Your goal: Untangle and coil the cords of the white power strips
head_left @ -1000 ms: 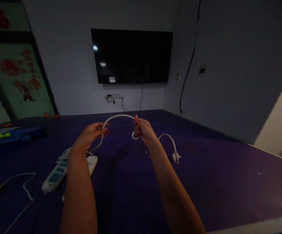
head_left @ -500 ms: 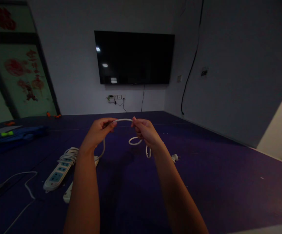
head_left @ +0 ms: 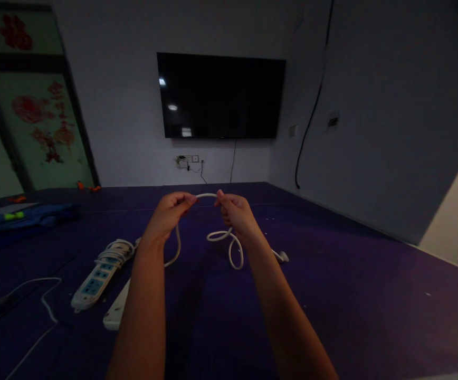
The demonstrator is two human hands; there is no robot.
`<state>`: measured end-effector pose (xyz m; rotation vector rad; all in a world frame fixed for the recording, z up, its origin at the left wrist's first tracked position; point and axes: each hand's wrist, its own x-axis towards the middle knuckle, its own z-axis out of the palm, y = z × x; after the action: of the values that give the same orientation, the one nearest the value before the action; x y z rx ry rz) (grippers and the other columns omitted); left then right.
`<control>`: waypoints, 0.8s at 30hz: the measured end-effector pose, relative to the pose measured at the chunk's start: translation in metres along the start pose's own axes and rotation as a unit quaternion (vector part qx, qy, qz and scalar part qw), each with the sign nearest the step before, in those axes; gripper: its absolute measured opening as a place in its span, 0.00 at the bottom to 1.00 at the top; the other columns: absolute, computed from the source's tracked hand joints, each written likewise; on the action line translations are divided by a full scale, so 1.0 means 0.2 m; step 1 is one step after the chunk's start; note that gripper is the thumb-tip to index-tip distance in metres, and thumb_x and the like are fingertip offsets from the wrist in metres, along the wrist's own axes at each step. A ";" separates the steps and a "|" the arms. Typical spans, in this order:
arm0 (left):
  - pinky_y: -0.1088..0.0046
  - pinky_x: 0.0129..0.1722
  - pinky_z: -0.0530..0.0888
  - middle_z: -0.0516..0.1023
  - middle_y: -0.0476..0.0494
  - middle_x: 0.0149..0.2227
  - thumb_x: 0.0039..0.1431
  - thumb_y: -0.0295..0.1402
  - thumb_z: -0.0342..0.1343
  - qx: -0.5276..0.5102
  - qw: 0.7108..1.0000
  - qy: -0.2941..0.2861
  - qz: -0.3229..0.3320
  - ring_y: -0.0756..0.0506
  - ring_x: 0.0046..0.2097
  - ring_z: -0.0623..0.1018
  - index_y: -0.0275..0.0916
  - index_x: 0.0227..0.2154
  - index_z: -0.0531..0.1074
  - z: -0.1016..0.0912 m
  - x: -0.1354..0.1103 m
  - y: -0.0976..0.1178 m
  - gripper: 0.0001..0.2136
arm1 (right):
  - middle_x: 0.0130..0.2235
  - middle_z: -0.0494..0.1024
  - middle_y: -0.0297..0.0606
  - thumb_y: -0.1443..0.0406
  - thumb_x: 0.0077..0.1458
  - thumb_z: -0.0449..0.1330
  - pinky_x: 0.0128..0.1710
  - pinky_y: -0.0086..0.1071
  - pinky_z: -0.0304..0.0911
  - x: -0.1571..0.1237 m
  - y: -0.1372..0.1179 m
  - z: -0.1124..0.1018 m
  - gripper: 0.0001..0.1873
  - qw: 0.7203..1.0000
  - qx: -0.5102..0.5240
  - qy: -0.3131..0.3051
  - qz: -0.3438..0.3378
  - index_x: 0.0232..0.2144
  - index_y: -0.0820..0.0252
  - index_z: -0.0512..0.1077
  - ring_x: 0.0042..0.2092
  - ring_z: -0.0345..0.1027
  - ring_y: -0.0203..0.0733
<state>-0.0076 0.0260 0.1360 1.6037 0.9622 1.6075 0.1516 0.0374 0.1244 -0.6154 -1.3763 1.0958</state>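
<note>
A white power cord [head_left: 206, 195] arches between my two raised hands. My left hand [head_left: 170, 214] pinches it between thumb and fingertips, and my right hand [head_left: 237, 211] grips it a short way to the right. From my left hand the cord droops toward a white power strip [head_left: 115, 312], which lies partly hidden under my left forearm. Below my right hand the cord hangs in loose loops, and its white plug [head_left: 283, 257] lies on the purple floor behind my right forearm. Left of my arm lies a second power strip [head_left: 94, 282] with blue sockets, its own cord wound around one end.
A thin white cable [head_left: 45, 301] runs along the floor [head_left: 221, 327] at the left. Blue cloth [head_left: 43, 219] lies farther back. A television [head_left: 221, 97] hangs on the far wall above wall sockets [head_left: 191, 159]. A black cable [head_left: 310, 119] hangs at the right.
My left hand has moved right, closer to my right hand, shortening the arch of cord. The loops under my right hand have shifted and spread, and the plug has turned.
</note>
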 end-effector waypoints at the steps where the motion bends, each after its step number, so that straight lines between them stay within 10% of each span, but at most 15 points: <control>1: 0.78 0.22 0.57 0.65 0.52 0.17 0.47 0.30 0.59 -0.003 1.000 0.001 0.004 0.54 0.21 0.62 0.35 0.23 0.75 0.00 0.00 0.00 0.04 | 0.11 0.48 0.19 0.46 0.39 0.61 0.13 0.24 0.31 0.00 0.00 0.00 0.23 1.000 0.003 0.003 -0.002 0.19 0.61 0.64 0.13 0.36 0.23; 14: 0.74 0.26 0.68 0.77 0.46 0.22 0.29 0.21 0.64 0.207 0.959 -0.124 -0.149 0.45 0.26 0.75 0.38 0.22 0.76 -0.20 -0.01 -0.16 0.12 | 0.14 0.48 0.20 0.47 0.45 0.58 0.14 0.25 0.34 0.05 0.03 -0.10 0.21 0.978 0.072 0.177 -0.088 0.21 0.58 0.62 0.14 0.37 0.25; 24: 0.74 0.29 0.64 0.73 0.48 0.18 0.44 0.34 0.57 0.260 0.943 -0.191 -0.084 0.48 0.24 0.70 0.38 0.16 0.72 -0.19 0.03 -0.19 0.07 | 0.13 0.48 0.19 0.47 0.42 0.61 0.12 0.23 0.34 0.08 0.08 -0.15 0.22 0.968 0.112 0.214 -0.075 0.22 0.59 0.62 0.14 0.37 0.23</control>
<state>-0.0470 0.0487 0.1070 2.0184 1.3312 0.9126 0.1750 0.0653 0.1134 -0.5345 -0.8969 0.9141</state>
